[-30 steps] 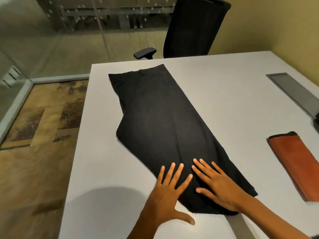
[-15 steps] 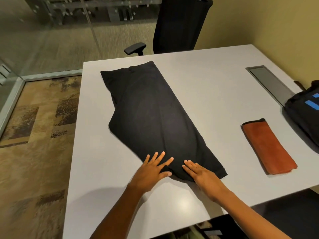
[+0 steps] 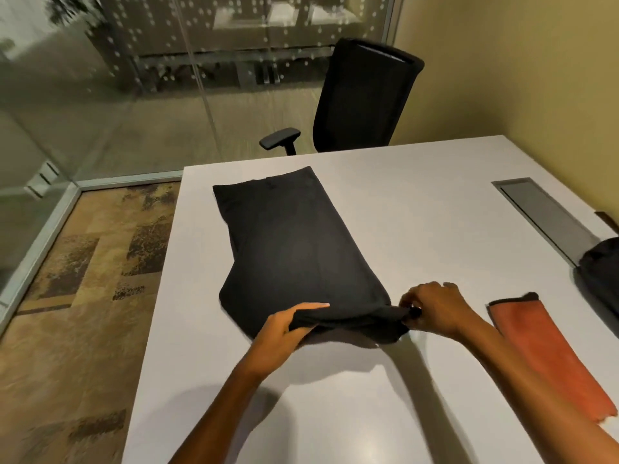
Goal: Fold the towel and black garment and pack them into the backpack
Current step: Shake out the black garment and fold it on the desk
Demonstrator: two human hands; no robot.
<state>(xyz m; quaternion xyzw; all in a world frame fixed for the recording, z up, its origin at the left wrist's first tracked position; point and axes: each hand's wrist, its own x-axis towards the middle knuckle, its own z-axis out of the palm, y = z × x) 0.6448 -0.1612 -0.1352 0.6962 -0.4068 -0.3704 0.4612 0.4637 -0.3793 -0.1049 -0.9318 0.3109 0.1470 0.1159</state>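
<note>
The black garment (image 3: 294, 249) lies lengthwise on the white table (image 3: 418, 202), its near end lifted off the surface. My left hand (image 3: 284, 326) grips the near left corner, thumb on top of the cloth. My right hand (image 3: 435, 309) pinches the near right corner with curled fingers. A folded orange towel (image 3: 549, 353) lies on the table to the right of my right arm. The black backpack (image 3: 603, 272) shows only partly at the right edge.
A grey cable hatch (image 3: 546, 216) is set into the table at the far right. A black office chair (image 3: 361, 102) stands behind the table's far edge. The table's left edge drops to patterned carpet, with a glass wall beyond.
Both hands went from lying flat on the garment's near end to gripping its two near corners and lifting that end. The camera view shifted.
</note>
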